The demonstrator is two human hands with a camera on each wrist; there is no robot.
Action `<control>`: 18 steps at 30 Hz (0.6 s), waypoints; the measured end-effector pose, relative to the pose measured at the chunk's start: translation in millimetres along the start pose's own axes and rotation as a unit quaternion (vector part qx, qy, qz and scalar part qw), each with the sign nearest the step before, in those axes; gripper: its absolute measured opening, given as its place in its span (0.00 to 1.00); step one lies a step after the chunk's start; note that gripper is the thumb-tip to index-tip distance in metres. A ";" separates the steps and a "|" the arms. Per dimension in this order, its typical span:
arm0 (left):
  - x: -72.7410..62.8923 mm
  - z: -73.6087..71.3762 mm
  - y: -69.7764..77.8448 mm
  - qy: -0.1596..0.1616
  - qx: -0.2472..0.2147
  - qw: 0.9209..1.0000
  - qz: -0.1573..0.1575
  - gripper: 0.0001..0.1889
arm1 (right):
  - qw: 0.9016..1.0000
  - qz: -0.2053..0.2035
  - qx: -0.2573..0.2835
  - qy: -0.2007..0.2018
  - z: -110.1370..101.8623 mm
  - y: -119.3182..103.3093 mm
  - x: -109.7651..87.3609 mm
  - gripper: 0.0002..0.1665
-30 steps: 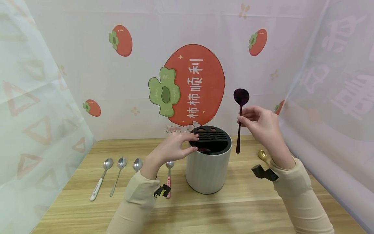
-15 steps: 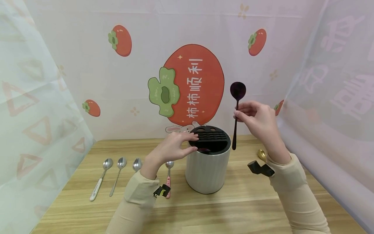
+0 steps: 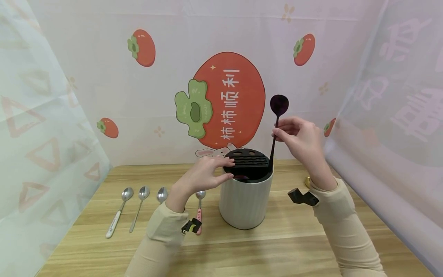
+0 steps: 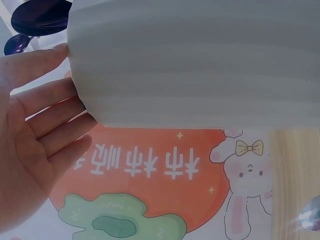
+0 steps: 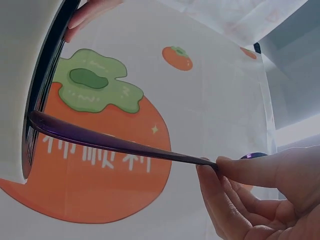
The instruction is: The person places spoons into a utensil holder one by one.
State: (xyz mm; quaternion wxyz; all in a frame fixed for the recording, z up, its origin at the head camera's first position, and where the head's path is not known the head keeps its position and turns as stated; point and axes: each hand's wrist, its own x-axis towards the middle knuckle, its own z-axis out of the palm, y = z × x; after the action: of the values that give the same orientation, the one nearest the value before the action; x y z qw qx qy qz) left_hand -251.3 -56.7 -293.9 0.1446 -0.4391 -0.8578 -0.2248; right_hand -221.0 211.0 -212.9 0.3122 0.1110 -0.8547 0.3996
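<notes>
My right hand (image 3: 302, 137) pinches a dark purple spoon (image 3: 279, 104) by its handle, bowl up. The handle's lower end is at the right side of the black slotted lid (image 3: 249, 159) of a white ribbed utensil holder (image 3: 245, 206). In the right wrist view the spoon handle (image 5: 100, 137) reaches the lid's edge; whether it has entered the opening is unclear. My left hand (image 3: 204, 175) rests its fingertips on the holder's left rim, fingers nearly straight. Another dark purple spoon (image 4: 40, 17) sticks out of the holder in the left wrist view.
To the left on the wooden table (image 3: 242, 257) lie several silver spoons, among them a white-handled spoon (image 3: 119, 213) and a pink-handled spoon (image 3: 199, 211). A gold spoon (image 3: 307, 182) is mostly hidden behind my right wrist. A persimmon-print cloth (image 3: 166, 77) hangs behind.
My right hand has carried the dark purple spoon left and slightly up, tilting it so its handle end comes to the holder's top. My left hand stays at the rim.
</notes>
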 end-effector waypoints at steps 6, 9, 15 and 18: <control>-0.5 0.9 -0.8 0.003 0.003 1.000 0.002 0.18 | 0.999 0.006 0.042 -0.011 4.5 2.1 0.7 0.14; 0.0 1.1 -1.2 0.003 0.002 1.000 0.004 0.18 | 0.999 0.005 0.046 -0.014 6.5 3.2 0.4 0.13; -0.1 0.4 -0.3 0.003 0.001 1.000 0.004 0.18 | 0.999 0.004 0.033 -0.022 10.3 5.8 -0.1 0.12; -0.3 0.0 0.2 0.002 0.000 1.000 0.004 0.18 | 0.999 0.006 0.022 -0.026 11.4 7.5 -0.8 0.12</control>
State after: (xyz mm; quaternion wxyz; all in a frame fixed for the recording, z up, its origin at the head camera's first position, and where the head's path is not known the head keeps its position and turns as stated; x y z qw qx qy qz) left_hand -250.9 -56.8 -294.0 0.1473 -0.4417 -0.8559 -0.2250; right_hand -228.7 207.4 -223.6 0.2851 0.1225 -0.8542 0.4171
